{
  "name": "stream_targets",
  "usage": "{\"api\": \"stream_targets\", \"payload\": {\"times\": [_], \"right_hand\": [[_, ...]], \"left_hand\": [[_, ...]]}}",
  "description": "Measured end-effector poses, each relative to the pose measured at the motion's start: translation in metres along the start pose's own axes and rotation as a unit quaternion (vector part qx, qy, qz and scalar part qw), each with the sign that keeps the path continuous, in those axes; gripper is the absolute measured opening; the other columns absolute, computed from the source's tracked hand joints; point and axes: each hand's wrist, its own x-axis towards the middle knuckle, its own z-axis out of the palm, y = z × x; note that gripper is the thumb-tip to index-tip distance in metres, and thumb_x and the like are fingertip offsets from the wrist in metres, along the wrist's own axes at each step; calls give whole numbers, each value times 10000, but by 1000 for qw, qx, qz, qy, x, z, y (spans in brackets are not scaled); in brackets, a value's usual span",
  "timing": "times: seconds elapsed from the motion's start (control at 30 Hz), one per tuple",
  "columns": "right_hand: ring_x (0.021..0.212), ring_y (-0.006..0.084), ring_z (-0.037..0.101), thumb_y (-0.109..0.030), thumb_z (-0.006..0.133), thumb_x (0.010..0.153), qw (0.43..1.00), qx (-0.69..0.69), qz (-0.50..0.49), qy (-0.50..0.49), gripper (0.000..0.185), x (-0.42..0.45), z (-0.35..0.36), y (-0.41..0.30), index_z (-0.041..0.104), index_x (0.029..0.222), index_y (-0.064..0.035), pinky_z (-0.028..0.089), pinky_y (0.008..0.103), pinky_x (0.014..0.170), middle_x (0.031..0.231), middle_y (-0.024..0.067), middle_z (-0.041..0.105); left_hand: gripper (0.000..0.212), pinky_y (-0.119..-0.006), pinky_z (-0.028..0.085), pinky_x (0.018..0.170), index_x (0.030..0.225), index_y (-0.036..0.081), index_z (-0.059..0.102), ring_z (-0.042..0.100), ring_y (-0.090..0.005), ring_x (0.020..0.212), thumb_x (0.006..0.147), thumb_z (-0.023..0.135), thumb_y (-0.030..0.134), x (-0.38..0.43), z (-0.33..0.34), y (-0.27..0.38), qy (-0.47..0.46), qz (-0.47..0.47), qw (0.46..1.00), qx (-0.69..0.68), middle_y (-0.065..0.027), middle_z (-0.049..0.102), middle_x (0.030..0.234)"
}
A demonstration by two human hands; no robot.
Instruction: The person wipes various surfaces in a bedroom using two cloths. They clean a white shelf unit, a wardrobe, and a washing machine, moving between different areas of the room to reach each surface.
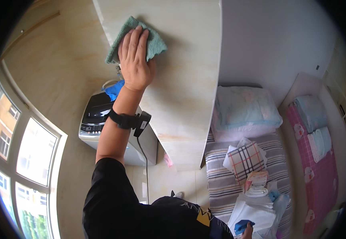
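Note:
My left hand point(135, 64) is raised and presses a folded green terry cloth point(156, 44) against the marble-look tiled face of a wall pillar point(185, 74). Its fingers point up over the cloth, with the thumb on the right side. A black strap with a small cabled device point(143, 122) circles that wrist. Low at the right, my right hand point(247, 232) is partly cut off by the picture's bottom edge. It holds a bunched dark blue cloth point(242, 227), in front of white folded fabric point(253, 209) on the bed.
Left of the pillar stands a top-loading washing machine point(119, 143) with a blue cloth point(114, 89) on it. A window point(35, 152) is at far left. On the right, a striped bed point(220, 179) bears a stacked quilt point(244, 107), a plaid cushion point(246, 161) and folded towels point(256, 182).

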Motion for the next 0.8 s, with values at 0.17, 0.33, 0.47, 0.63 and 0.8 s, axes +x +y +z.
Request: {"api": "stream_targets", "payload": {"times": [0.17,0.33,0.47,0.63,0.8], "right_hand": [[745,177,577,-437,584,906,1000,6,2,-4,442,5,0,7,580,1164,-78,445,322,601,949,26,626],[746,178,576,-440,582,906,1000,8,7,19,449,1,-16,27,578,1172,-79,444,321,600,954,26,626],[811,136,513,-485,569,903,1000,4,18,4,386,-2,-20,34,575,1139,-180,380,322,615,965,-33,580],[843,143,515,-493,567,903,998,15,55,4,420,-5,-12,36,538,1175,-175,397,340,644,994,-8,570],[930,177,537,-491,572,900,996,67,-26,-52,427,35,-41,79,530,1192,-183,430,395,712,1069,5,574]], "left_hand": [[611,-484,300,1073,1220,37,584,449,-363,1260,610,554,52,-90,-11,39,-204,30,976,-71,-155,508,1344],[552,-458,322,1062,1199,22,590,476,-355,1229,651,536,64,-24,3,15,-43,-4,997,-57,-164,546,1286],[465,-481,320,1042,1209,-1,567,475,-399,1197,761,526,114,12,11,-6,64,17,998,2,-178,548,1278],[536,-461,333,1027,1268,51,555,478,-355,1218,740,581,142,-101,19,44,-119,28,986,-113,-160,527,1317],[590,-385,368,986,1303,124,547,478,-232,1249,718,553,47,-170,47,105,-252,128,955,-93,-76,484,1391]]}}
